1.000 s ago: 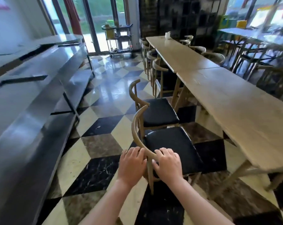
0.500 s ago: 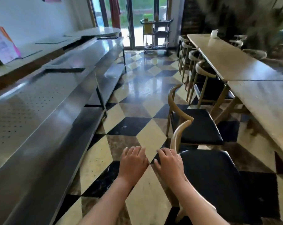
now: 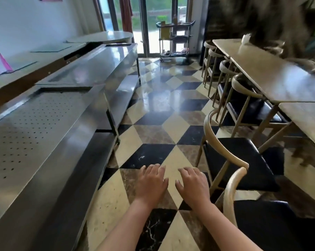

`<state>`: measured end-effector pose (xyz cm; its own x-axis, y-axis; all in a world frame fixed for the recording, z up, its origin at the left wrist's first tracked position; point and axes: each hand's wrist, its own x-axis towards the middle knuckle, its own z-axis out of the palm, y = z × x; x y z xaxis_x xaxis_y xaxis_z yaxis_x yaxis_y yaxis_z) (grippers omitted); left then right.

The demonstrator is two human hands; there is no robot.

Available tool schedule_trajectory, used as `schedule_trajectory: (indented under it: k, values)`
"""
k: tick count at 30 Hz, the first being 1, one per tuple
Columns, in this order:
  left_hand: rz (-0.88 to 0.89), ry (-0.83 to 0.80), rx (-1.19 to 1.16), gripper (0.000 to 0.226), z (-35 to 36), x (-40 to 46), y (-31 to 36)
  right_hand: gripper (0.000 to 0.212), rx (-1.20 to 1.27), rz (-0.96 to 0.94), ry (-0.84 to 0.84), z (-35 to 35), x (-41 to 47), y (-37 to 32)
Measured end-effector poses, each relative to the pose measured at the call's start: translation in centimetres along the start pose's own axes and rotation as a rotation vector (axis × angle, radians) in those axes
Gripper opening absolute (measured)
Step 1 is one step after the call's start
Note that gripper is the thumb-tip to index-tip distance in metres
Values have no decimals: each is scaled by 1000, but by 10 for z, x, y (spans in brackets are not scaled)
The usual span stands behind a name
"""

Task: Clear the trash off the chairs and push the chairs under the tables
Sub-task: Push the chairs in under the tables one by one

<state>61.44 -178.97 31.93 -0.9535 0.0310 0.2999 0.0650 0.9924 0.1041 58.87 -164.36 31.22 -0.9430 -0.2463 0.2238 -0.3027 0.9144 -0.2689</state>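
Both the left hand [image 3: 151,183] and right hand [image 3: 192,185] hovered over the floor, fingers loose, each grip empty. Two chairs, the near chair [image 3: 258,220] and next chair [image 3: 238,160], stood out from the desk [image 3: 306,120] (seats apparently trash-free); farther chairs [image 3: 225,78] seemed tucked in.

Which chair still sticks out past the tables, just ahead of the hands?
Follow the row of wooden tables on the right towards the camera. The chair just beyond the right hand stands out on the checkered floor, its black seat uncovered, while those farther along sit tucked under.
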Motion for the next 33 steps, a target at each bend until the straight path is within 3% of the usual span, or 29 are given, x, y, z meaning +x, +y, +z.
schedule_trajectory:
  k: [9, 13, 28, 33]
  values:
    - [301, -9, -119, 43, 22, 138, -93, 36, -27, 310, 51, 30, 109, -28]
    - [396, -98, -162, 39, 38, 198, -104, 39, -37, 438, 85, 31, 144, -24]
    - [756, -185, -243, 44, 136, 410, -10, 41, -108, 754, 132, 54, 263, 119]
    - [826, -345, -276, 45, 160, 451, 24, 45, -110, 853, 123, 62, 282, 147]
